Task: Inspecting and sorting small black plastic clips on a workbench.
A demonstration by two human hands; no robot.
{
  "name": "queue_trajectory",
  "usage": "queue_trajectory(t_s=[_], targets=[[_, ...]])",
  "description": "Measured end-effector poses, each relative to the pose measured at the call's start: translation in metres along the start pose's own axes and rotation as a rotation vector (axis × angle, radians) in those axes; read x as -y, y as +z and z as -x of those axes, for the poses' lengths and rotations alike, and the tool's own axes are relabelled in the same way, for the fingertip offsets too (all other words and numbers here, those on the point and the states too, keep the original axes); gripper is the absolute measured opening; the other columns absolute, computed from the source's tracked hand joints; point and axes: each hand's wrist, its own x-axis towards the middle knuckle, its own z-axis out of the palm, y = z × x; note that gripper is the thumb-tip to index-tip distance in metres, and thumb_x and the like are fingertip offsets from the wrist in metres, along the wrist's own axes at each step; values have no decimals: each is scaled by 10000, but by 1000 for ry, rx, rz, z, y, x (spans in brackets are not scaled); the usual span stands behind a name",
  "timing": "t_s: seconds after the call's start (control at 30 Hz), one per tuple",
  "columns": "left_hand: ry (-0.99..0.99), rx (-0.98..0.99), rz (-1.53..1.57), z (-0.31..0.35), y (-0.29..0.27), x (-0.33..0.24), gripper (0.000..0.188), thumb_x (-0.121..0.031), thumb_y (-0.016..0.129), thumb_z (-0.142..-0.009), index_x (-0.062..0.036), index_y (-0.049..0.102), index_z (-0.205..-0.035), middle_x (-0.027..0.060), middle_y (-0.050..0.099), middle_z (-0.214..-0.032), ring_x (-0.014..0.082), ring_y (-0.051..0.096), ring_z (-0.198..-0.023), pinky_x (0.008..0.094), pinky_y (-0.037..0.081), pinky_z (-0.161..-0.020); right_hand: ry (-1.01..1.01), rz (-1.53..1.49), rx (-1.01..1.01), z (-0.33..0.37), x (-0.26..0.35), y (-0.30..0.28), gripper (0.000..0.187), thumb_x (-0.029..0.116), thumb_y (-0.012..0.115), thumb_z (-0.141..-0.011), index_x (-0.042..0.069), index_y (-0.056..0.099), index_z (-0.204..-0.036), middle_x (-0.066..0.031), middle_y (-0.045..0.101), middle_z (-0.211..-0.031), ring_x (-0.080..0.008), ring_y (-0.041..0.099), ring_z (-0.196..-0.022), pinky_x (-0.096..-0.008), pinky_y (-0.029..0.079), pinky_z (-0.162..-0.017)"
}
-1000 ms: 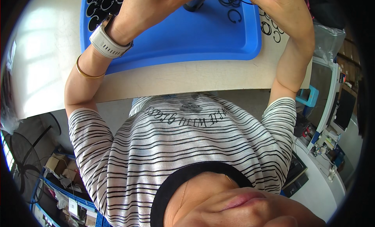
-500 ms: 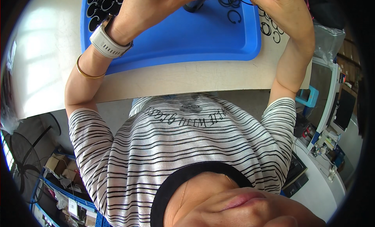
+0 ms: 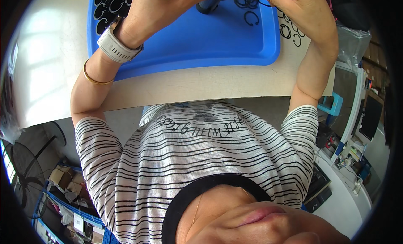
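L hand (image 3: 161,9) & R hand (image 3: 304,11) at blue tray (image 3: 189,46), fingertips cropped: can't tell if gripping. Black rings (image 3: 247,0) in tray, R & L sides (more on surface (image 3: 201,80) past R rim). Dark cylinder (image 3: 208,6) btwn hands, obstructing. Tray floor runs wide to near rim, then surface strip to edge.

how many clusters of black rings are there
3: a left cluster and a right cluster inside the blue tray, and an outer cluster on the table right of it. More may be hidden behind the left hand or right hand, or past the upper edge.
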Motion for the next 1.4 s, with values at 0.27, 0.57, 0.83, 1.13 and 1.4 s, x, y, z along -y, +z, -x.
queue_trajectory(t_s=[0.27,0.57,0.83,1.13,1.4], targets=[[20,17,3,-1,0,2,623,-43,860,-813,-20,544,-1350,77,666,-1132,166,653,-1017,318,551,-931,-25,49,-42,5,4,7,306,64,765,-869,-13,733,-1163,-68,658,-666,-85,561,-550,-264,441,-515],[-49,30,44,1,-3,1,636,-85,875,-809,-24,547,-1351,72,672,-1111,168,650,-1020,325,544,-936,-21,-37,-6,1,-1,2,299,57,759,-870,-13,732,-1159,-61,657,-668,-79,562,-553,-256,439,-515],[-16,23,37,-1,-5,1,575,-169,854,-862,1,567,-1331,80,656,-1144,174,627,-1055,331,516,-946,-70,-9,-91,4,-8,6,320,16,722,-906,-16,688,-1223,-4,610,-675,-29,552,-582,-213,405,-511],[347,-52,-147,-7,-16,1,454,-93,874,-810,0,650,-1194,110,658,-1103,195,635,-987,319,520,-874,-131,-389,-150,6,-11,10,332,-13,651,-926,-34,649,-1256,-26,652,-701,-44,578,-588,-197,442,-535],[243,113,-406,-13,-11,-31,346,-189,916,-732,-46,727,-985,109,643,-1022,203,603,-862,319,485,-741,-144,-469,-66,12,-5,13,339,-42,640,-903,-20,648,-1241,-85,716,-743,-71,640,-631,-201,486,-579]])
